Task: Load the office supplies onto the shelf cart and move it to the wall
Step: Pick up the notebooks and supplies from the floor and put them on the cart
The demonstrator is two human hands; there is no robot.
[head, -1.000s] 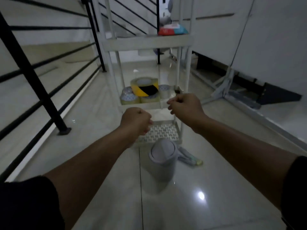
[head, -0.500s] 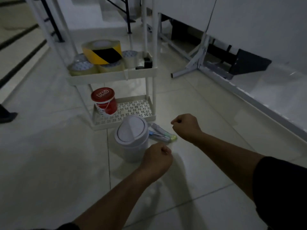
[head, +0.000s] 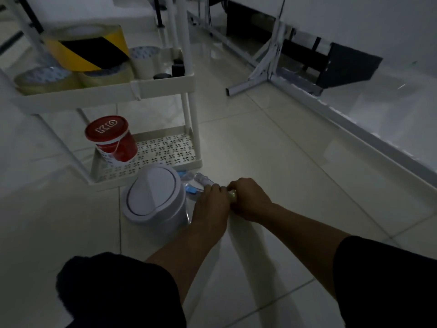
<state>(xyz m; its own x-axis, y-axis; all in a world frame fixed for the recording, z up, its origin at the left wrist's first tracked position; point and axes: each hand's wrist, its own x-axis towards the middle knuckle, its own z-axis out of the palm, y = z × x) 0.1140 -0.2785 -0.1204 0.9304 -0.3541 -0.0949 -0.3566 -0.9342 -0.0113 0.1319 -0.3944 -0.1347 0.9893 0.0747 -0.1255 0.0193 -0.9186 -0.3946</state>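
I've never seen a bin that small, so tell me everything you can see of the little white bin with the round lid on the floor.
The small white plastic bin stands upright on the pale tiled floor, just in front of the white shelf cart's bottom tray. Its round domed lid looks like a closed swing flap with a ridge across it. The left hand reaches down right beside it; contact is unclear.

Hands [head: 233,201] perhaps hide markers [head: 201,181]; cart [head: 165,85] cropped.

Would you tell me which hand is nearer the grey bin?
Left. The left hand sits right beside the bin; the right hand lies beyond it, farther away.
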